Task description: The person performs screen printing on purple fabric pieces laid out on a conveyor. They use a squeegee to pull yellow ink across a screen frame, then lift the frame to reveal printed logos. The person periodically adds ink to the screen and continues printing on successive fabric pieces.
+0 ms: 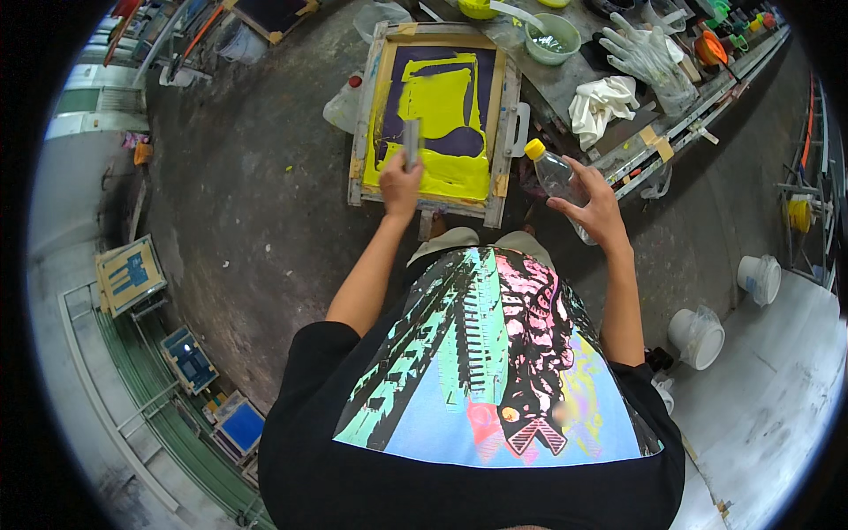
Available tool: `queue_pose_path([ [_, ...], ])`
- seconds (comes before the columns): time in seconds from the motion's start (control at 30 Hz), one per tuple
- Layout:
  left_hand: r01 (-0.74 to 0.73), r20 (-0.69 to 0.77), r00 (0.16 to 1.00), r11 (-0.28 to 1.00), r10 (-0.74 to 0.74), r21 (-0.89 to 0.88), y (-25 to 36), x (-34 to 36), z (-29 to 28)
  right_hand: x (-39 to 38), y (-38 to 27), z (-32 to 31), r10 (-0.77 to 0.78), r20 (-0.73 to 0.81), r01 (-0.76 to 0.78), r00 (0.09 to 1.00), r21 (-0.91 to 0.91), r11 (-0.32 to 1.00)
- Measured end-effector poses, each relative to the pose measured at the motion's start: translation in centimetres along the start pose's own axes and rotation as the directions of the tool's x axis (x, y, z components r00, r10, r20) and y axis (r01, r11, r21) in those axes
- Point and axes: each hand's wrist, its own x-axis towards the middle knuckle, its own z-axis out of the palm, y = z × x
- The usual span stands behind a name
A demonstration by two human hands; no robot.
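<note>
A screen frame [513,97] with bright yellow ink [441,179] over a dark purple field lies in front of me. My left hand [399,185] grips a grey flat scraper [412,132], held over the lower left part of the inked screen. My right hand [592,200] is wrapped round a clear plastic bottle with a yellow cap [554,170], just right of the frame. A jug with a red cap [340,108] stands left of the frame, and a white handle shows at its right side.
A cluttered bench [648,155] at upper right holds a bowl [552,38], gloves [636,59] and a white cloth [601,106]. Frames [128,276] lean along the left side. White buckets [698,340] stand on the right. Dark floor [230,203] surrounds me.
</note>
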Motion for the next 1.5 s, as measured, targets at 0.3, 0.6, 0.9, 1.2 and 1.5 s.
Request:
queue_pose_path([
  [0.3,0.203,0.211,0.968,0.917,-0.135,-0.344,3.5,-1.9,3.9,0.8,-0.8,-0.2,-0.050,-0.033,0.050,0.998,-0.004,0.999],
  [0.6,-0.007,0.103,0.995,0.995,-0.004,0.100,-2.5,4.1,-5.2,-0.9,0.9,0.0,-0.022,-0.095,0.023,0.995,0.012,1.000],
  [0.9,-0.381,0.248,0.916,0.874,0.314,0.302,-5.5,6.9,-4.7,-0.2,0.0,1.1,-0.048,-0.070,0.053,0.996,0.068,0.996],
  [1.2,-0.013,0.081,0.997,0.955,-0.011,0.298,-5.0,2.9,-4.3,-2.9,2.4,1.3,0.059,-0.092,-0.049,0.994,0.102,0.994],
  [1.5,0.118,0.133,0.987,0.976,-0.094,-0.183,3.2,-0.1,3.5,-1.9,1.5,1.7,0.006,-0.077,0.002,0.997,0.100,0.995],
])
